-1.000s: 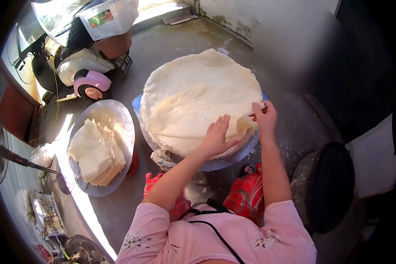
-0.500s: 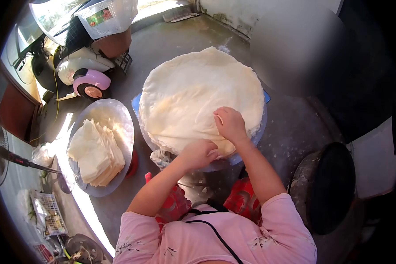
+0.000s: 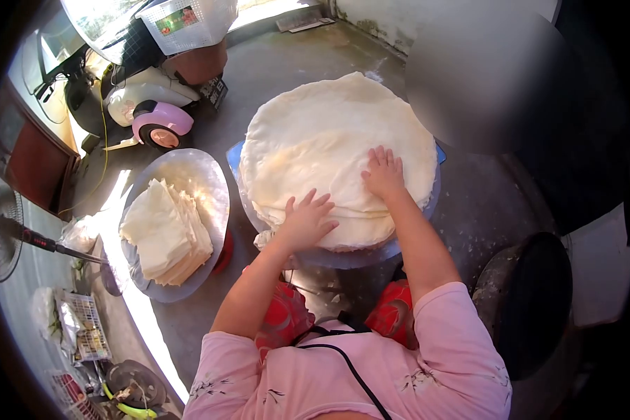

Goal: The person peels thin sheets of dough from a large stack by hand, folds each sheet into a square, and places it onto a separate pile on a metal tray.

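Observation:
A large round stack of thin, pale dough sheets (image 3: 329,126) rests on a round tray (image 3: 371,257) in front of me. My left hand (image 3: 306,221) lies on the near left part of the top sheet, fingers spread. Farther right, my right hand (image 3: 383,173) is flat on the same sheet with its fingers apart. Creases run across the sheet's near part, between and below the hands. To the left, a second round tray (image 3: 213,182) bears a pile of folded pale sheets (image 3: 164,234).
A pink and white scooter (image 3: 164,126) and a white basket (image 3: 189,26) are at the upper left. A fan (image 3: 3,231) stands at the far left. A dark round pan (image 3: 532,304) leans at the right. Crates (image 3: 84,325) are at the lower left.
Both hands have opened from curled fingers to spread ones, and the right hand lies slightly farther up the sheet. The view has shifted, so the scene sits more to the right.

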A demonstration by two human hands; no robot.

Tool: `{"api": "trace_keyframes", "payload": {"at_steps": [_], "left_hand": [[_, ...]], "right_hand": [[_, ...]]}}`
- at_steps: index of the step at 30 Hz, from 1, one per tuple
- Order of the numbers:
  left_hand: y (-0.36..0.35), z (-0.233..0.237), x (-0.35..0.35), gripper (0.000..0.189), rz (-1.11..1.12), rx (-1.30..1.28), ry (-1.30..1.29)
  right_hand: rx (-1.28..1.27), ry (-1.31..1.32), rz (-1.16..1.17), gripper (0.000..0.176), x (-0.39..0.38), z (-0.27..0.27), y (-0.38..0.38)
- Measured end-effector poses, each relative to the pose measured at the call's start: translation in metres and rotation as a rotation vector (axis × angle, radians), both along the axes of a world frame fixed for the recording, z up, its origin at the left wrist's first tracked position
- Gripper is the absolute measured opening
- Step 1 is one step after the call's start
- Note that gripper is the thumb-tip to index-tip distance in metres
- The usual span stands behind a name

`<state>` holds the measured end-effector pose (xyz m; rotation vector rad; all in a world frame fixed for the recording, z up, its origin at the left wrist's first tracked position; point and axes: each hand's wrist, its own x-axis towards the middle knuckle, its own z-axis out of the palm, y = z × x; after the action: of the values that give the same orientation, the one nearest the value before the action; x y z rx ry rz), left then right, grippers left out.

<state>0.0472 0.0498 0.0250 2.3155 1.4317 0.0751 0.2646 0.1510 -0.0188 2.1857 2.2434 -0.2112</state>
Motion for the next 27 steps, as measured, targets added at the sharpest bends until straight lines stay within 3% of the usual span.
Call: {"api": "trace_keyframes", "payload": {"at_steps": [2, 4, 6, 7, 9, 13, 15, 16, 18, 22, 24, 27], "left_hand": [[0.001, -0.008, -0.025, 0.059, 0.256, 0.345, -0.164], [0.004, -0.020, -0.053, 0.057, 0.658, 0.597, -0.293], [0.011, -0.030, -0.074, 0.050, 1.050, 0.514, -0.306], [0.016, -0.044, -0.091, 0.050, 1.054, 0.514, -0.304], [0.031, -0.076, -0.122, 0.047, 0.882, 0.169, -0.895], [0.028, -0.067, -0.122, 0.037, 0.807, 0.229, -1.001], [0.022, -0.048, -0.125, 0.031, 0.891, -0.034, -0.884], [0.022, -0.048, -0.126, 0.031, 0.890, -0.032, -0.879], [0.025, -0.042, -0.128, 0.022, 1.035, -0.119, -1.029], [0.029, -0.020, -0.114, 0.022, 1.183, -0.106, -1.203], [0.032, -0.009, -0.107, 0.022, 1.233, -0.410, -1.262], [0.036, -0.006, -0.098, 0.017, 1.196, -0.386, -1.188]], "right_hand": [[0.073, -0.040, 0.095, 0.060, -0.007, 0.026, -0.023], [0.131, -0.080, 0.189, 0.056, -0.015, 0.027, -0.046], [-0.041, 0.036, 0.403, 0.051, -0.020, 0.019, -0.066], [-0.042, 0.036, 0.406, 0.051, -0.020, 0.013, -0.073], [0.173, 0.134, 0.375, 0.047, -0.021, 0.000, -0.078], [0.170, 0.127, 0.372, 0.048, -0.020, -0.002, -0.079], [0.186, 0.142, 0.373, 0.047, -0.019, -0.002, -0.080], [0.187, 0.147, 0.372, 0.047, -0.019, -0.002, -0.080], [0.183, 0.132, 0.373, 0.048, -0.019, -0.001, -0.080], [0.180, 0.152, 0.366, 0.047, -0.021, 0.000, -0.078], [0.191, 0.197, 0.342, 0.043, -0.022, 0.003, -0.078], [0.290, 0.316, 0.390, 0.030, -0.019, 0.010, -0.078]]}}
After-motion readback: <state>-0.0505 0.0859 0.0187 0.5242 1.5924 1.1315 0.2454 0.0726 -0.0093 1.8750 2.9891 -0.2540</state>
